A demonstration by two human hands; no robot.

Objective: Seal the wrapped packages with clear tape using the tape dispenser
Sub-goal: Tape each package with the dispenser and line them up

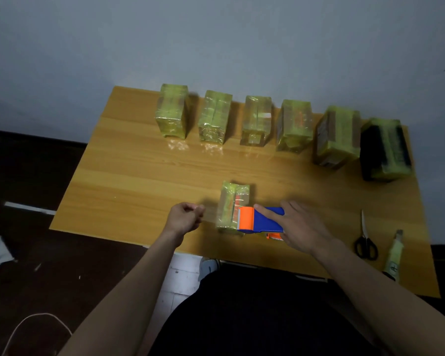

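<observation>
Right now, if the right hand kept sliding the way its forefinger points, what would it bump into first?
The right hand grips the tape dispenser and points left. The dispenser's orange end already seems to meet the near package. Past that lies the left hand, though depth is hard to judge.

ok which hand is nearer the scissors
Right. The right hand grips the tape dispenser just left of the scissors; the left hand is farther left, beyond the package.

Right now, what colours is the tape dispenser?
Blue body, orange front: tape dispenser, head view.
</observation>
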